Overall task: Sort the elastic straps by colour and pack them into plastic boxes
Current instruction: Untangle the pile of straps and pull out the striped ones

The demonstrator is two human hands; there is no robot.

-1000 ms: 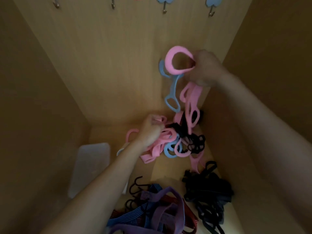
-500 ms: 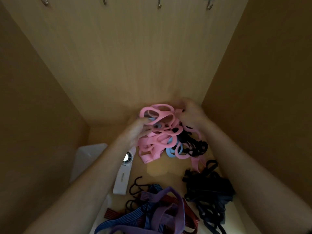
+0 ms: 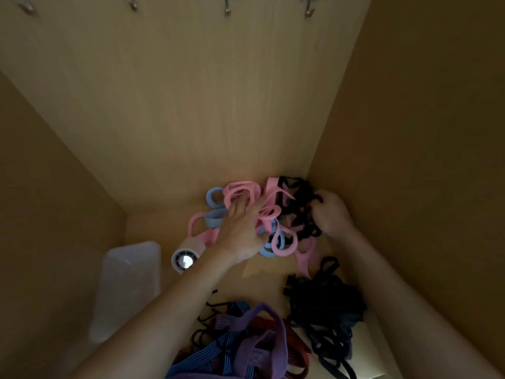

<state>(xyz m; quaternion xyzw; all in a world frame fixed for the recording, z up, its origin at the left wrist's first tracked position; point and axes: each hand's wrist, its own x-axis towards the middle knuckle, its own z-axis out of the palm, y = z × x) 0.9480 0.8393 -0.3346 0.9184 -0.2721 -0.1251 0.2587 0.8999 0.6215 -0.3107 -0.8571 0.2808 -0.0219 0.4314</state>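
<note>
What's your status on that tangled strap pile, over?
Left grip open, fingers on pink straps. Right grip curled round black straps. Blue straps tangled through the same pile.

Pink straps (image 3: 269,198) and light-blue straps (image 3: 214,218) tangle at centre; black straps (image 3: 328,302) lower right; a purple strap (image 3: 262,348) and blue-striped cords (image 3: 218,356) at bottom.

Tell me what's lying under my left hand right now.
The left hand rests spread on the pink straps, and light blue straps poke out at its edges. Whatever lies directly beneath the palm is hidden by the hand.
</note>
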